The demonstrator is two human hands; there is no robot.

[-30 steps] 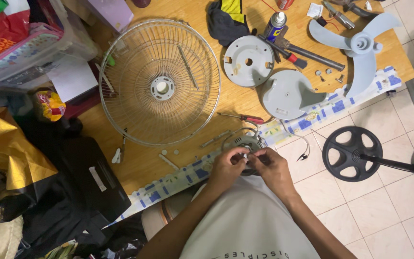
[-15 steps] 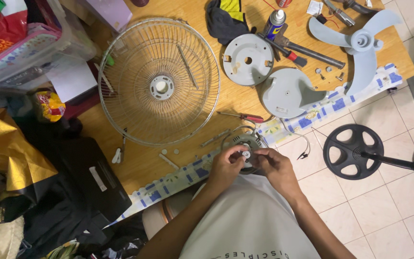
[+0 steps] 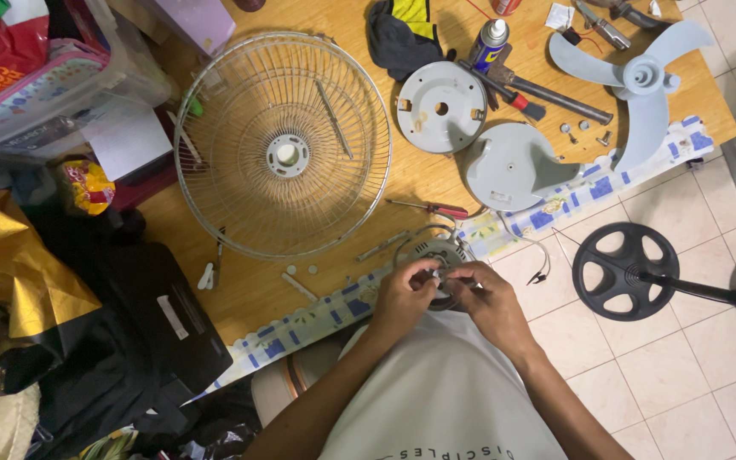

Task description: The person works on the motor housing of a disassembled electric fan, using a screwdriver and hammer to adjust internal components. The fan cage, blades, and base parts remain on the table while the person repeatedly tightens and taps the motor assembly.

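Note:
My left hand (image 3: pixel 404 298) and my right hand (image 3: pixel 489 300) meet at the near edge of the wooden table (image 3: pixel 436 183), both gripping a small round grey fan motor (image 3: pixel 436 254) with wires trailing from it. The fingers pinch a tiny part at the motor's middle; what it is cannot be made out. A red-handled screwdriver (image 3: pixel 436 208) lies just beyond the motor. Farther back sit the wire fan guard (image 3: pixel 283 145), a round grey motor cover (image 3: pixel 441 106), a grey housing shell (image 3: pixel 513 166) and the pale blue fan blade (image 3: pixel 636 81).
A spray can (image 3: pixel 489 41), a hammer (image 3: pixel 547 89), loose screws (image 3: pixel 585 132) and a dark cloth (image 3: pixel 402 34) lie at the back. A black fan stand base (image 3: pixel 623 271) rests on the tiled floor at right. Bags and a plastic bin (image 3: pixel 36 77) crowd the left.
The hands stay on the motor with only small finger shifts. The view has drifted slightly, nothing on the table has moved.

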